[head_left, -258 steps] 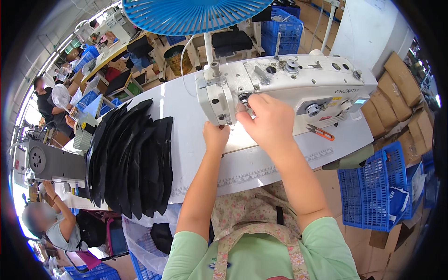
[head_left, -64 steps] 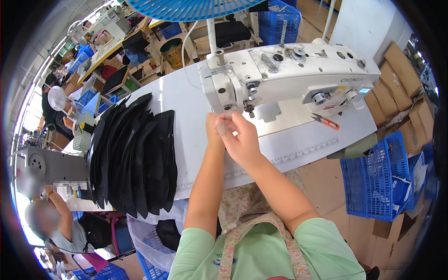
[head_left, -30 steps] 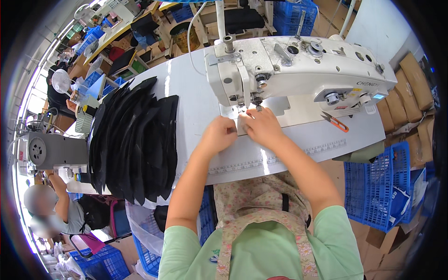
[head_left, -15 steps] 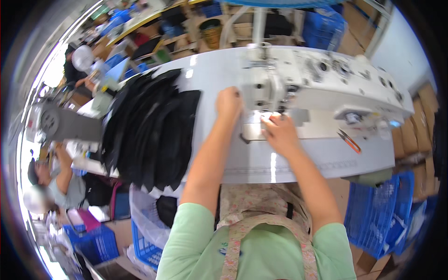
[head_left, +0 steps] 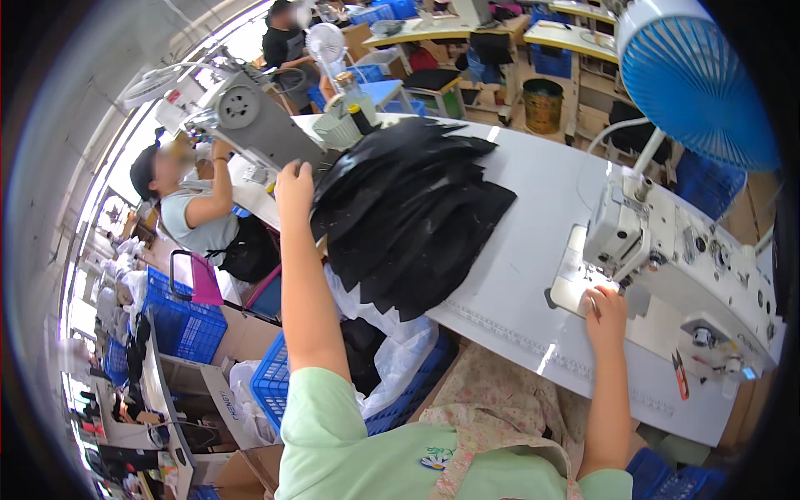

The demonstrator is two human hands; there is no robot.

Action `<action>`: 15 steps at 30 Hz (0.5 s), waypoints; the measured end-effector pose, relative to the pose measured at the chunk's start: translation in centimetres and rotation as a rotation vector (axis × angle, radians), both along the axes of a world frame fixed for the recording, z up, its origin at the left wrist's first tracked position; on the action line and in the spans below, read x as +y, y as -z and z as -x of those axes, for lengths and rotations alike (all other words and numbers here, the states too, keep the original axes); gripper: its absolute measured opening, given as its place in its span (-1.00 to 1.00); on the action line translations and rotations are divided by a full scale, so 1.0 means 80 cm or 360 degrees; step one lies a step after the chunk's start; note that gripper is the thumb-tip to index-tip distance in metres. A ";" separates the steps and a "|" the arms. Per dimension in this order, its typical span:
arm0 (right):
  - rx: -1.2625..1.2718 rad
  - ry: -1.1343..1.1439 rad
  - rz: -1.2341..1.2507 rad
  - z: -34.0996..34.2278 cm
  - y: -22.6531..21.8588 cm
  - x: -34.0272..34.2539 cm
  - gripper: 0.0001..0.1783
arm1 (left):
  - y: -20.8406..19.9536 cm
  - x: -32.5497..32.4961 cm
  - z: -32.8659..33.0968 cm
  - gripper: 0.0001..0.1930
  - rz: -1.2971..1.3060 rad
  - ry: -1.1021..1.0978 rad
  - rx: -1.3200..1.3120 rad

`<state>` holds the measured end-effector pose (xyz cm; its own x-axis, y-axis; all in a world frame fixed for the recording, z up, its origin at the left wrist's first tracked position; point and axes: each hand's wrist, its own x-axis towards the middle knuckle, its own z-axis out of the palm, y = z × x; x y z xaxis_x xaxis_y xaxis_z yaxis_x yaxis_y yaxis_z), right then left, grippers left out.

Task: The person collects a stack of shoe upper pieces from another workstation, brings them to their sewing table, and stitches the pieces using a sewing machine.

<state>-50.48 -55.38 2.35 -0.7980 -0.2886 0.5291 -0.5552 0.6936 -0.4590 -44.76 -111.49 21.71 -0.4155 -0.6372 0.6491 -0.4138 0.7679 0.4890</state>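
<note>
A broad stack of overlapping black fabric pieces (head_left: 408, 217) lies on the white sewing table (head_left: 517, 275). My left hand (head_left: 295, 196) is stretched out to the far left edge of the stack. Its fingers bend down and away, so their grip is hidden. On the right, a white sewing machine (head_left: 658, 237) stands with its lamp lit over the metal plate (head_left: 572, 275). Just in front of its needle area is my right hand (head_left: 607, 315), fingers pinched together. Something thin and dark shows between them, too small to name.
Orange-handled thread snips (head_left: 680, 377) lie right of my right hand. A blue fan (head_left: 700, 92) stands behind the machine. To the left, a co-worker (head_left: 196, 196) sits at a grey sewing machine (head_left: 258, 117). Below the table is a blue basket (head_left: 271, 379) with a plastic liner.
My view has swung to the left. My left hand has left the needle area and crossed over to the far side of the black stack. My right hand stays near the needle.
</note>
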 end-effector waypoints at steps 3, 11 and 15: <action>0.0075 -0.0074 0.0011 0.007 0.010 0.000 -0.82 | 0.014 -0.109 -0.025 -0.31 -0.0591 -0.0275 -0.0825; 0.0033 -0.0035 -0.0043 0.003 0.008 0.008 -0.79 | 0.010 -0.065 -0.007 -0.35 -0.0554 0.0023 -0.0904; 0.0063 -0.0064 -0.0031 0.003 0.006 0.003 -0.79 | 0.022 -0.085 -0.009 -0.40 -0.0618 0.0265 -0.0449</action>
